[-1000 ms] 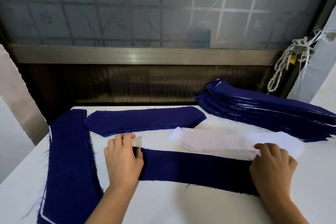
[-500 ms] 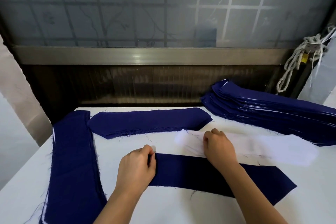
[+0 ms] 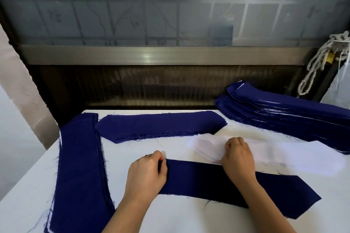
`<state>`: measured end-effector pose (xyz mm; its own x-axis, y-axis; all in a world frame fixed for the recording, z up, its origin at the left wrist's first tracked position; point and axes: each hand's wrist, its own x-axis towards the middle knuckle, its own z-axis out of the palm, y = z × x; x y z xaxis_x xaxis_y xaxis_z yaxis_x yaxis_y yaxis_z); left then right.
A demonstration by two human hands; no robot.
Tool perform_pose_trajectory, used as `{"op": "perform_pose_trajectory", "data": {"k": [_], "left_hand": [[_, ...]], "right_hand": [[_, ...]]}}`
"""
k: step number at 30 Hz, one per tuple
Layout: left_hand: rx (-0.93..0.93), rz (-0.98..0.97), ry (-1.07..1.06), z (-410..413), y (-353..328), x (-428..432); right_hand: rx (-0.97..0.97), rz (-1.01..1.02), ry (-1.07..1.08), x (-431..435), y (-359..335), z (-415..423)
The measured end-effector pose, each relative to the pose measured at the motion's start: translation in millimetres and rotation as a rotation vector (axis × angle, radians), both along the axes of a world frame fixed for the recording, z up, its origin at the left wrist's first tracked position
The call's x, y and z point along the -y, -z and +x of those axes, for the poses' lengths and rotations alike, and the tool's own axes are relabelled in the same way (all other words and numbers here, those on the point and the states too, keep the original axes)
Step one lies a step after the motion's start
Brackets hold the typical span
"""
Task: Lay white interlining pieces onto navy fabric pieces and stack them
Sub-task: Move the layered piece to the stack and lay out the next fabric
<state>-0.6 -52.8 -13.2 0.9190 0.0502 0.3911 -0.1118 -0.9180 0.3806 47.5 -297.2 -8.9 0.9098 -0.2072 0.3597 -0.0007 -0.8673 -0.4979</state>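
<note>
Pinching the left end of the navy strip (image 3: 198,179) in the lower centre, the left hand (image 3: 146,174) has kept the hold it had half a second ago. The right hand (image 3: 238,159), which a second ago pressed the strip's right end, now sits curled on the white interlining pile (image 3: 295,157) just behind the strip, right of centre. Its fingertips are tucked under, so I cannot tell whether it has caught a sheet. The navy stack (image 3: 284,117) at upper right and the navy pile (image 3: 79,166) at left both run off the frame.
</note>
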Motion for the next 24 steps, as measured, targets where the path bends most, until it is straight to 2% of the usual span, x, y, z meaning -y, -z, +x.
{"op": "perform_pose_trajectory", "data": {"k": [3,8,12,16,20,24], "left_hand": [[0.013,-0.003,0.014,0.7,0.9,0.1],[0.055,0.002,0.044,1.0,1.3,-1.3],[0.107,-0.01,0.069,-2.4,-2.8,-2.0],[0.103,-0.305,0.193,-5.0,-2.2,-5.3],[-0.108,-0.679,0.243,-5.1,0.0,-1.3],[-0.141,-0.776,0.231,-3.5,-2.0,5.0]], "right_hand": [[0.107,0.12,-0.011,3.5,-0.2,-2.6],[0.261,0.073,-0.043,-5.5,-7.1,-12.7],[0.362,0.028,-0.185,-31.3,-14.8,-29.8],[0.388,-0.055,-0.371,-58.7,-14.9,-46.2],[0.328,-0.161,-0.472,-75.7,-11.3,-54.4],[0.248,-0.136,-0.565,-74.3,-8.5,-54.2]]}}
